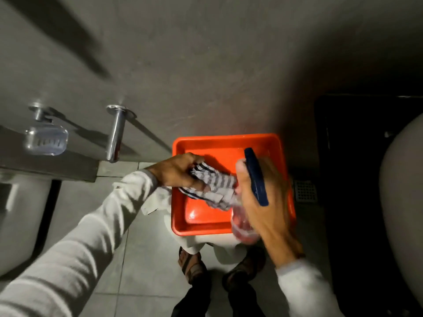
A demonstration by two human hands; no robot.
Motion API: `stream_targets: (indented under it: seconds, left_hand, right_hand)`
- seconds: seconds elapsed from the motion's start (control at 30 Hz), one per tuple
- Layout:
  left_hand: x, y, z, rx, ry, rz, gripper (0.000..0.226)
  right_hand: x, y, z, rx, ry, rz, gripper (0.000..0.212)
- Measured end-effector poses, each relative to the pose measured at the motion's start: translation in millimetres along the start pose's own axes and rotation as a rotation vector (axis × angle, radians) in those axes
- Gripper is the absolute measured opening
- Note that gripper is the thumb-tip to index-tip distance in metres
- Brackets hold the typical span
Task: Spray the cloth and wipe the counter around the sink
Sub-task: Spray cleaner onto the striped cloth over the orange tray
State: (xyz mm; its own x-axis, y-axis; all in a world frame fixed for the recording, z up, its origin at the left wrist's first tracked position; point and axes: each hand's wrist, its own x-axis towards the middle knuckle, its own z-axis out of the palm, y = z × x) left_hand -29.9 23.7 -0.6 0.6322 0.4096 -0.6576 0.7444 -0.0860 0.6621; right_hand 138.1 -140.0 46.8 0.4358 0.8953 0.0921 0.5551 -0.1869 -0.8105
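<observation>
Cloth, striped blue and white, is bunched in your left hand, whose fingers are closed around its upper end while the rest of it trails down and to the right over the orange tray. Your right hand is wrapped around a spray bottle: the clear body shows below your palm, over the tray's near right corner, and the dark blue spray head sticks up past your knuckles with its front turned toward the cloth. The loose end of the cloth lies just beside the bottle, touching or nearly touching it; motion blur keeps you from telling which. The tray sits against the grey wall, with both your hands held above it. To the left, a chrome faucet and a clear soap dish jut from the wall above the grey counter, and the white sink basin curves below that counter's near edge. Your sandalled feet stand on the tiled floor just below the tray. A floor drain grate lies past the tray's right edge.
</observation>
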Motion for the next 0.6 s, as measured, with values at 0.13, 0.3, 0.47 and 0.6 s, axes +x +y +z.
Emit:
stream_targets:
  seconds: [0.13,0.3,0.47,0.6]
  left_hand:
    - [-25.9,1.4,-0.5,-0.640,0.136,-0.023,0.070]
    - [-40.3,5.2,30.1,-1.228,0.138,0.093,0.060]
    - [-45.2,6.4,59.1,-1.440,0.098,0.167,0.053]
    - [-43.0,7.6,64.7,-1.480,0.128,0.156,0.059]
  right_hand:
    - [-32.0,-22.7,-26.5,-0.013,-0.396,0.178,0.038]
    - [-48.2,-32.7,-30.4,-0.060,-0.357,0.249,0.058]
    - [-34.0,-41.4,-26.9,-0.027,-0.323,0.211,0.053]
    - [-29.2,-38.1,-20.2,0.005,-0.278,0.244,0.061]
